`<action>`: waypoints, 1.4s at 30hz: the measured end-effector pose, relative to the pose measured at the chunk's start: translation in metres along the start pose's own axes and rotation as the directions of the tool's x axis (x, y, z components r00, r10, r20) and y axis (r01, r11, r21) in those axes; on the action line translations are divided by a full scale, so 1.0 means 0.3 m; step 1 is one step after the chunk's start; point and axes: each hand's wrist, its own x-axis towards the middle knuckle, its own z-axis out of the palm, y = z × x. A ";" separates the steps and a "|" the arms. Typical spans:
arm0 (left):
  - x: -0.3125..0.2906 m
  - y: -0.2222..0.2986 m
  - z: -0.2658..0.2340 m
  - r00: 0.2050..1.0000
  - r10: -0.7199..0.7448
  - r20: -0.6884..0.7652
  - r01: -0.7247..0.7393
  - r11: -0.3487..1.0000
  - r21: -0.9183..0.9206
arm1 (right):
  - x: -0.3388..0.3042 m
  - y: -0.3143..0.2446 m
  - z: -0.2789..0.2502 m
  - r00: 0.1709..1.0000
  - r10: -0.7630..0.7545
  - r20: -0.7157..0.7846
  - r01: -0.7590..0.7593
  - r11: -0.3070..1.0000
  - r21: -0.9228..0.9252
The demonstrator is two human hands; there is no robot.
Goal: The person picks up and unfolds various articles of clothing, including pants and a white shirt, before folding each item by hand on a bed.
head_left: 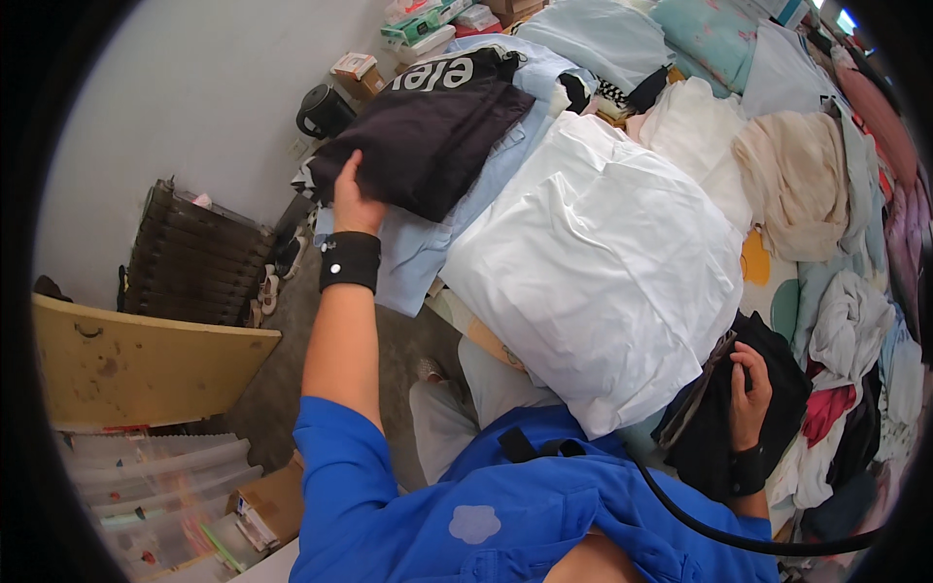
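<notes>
A dark folded garment [428, 136] with pale lettering lies at the upper left, on top of light blue clothing [398, 267]. My left hand [358, 199] grips its near left edge; one digit shows on top and the others are hidden. In the middle, a large white cloth [603, 262] is spread with loose creases, its near corner against my blue shirt. To the right of that corner sits a small stack of black clothing [773, 374]. On it rests my right hand [750, 394], fingers stretched out and slightly bent. Both wrists wear black bands.
Heaped clothes [846, 321] run along the right side, with a beige garment [797, 180] and pillows [709, 39] farther back. A black kettle [324, 112] and small boxes [358, 73] stand by the wall. At the left are a yellow board [146, 360] and clear plastic drawers [155, 486].
</notes>
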 end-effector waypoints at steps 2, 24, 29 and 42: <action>-0.010 0.023 0.088 0.991 0.064 0.116 -0.063 0.998 -0.012 | 0.006 -0.025 0.004 1.000 0.009 -0.013 -0.009 1.000 0.016; -0.536 -0.186 0.663 0.330 -0.261 0.907 0.469 0.879 0.082 | 0.404 -0.295 0.160 0.812 -0.244 0.530 -0.582 -0.409 0.702; -0.565 -0.236 0.622 0.505 -0.437 0.745 0.519 0.843 0.143 | 0.404 -0.132 0.018 0.912 -0.037 0.408 -0.397 -0.326 0.858; -0.548 -0.288 0.102 0.790 -0.482 0.379 0.317 0.850 0.421 | 0.216 0.178 0.050 0.821 0.327 0.469 -0.429 -0.190 0.883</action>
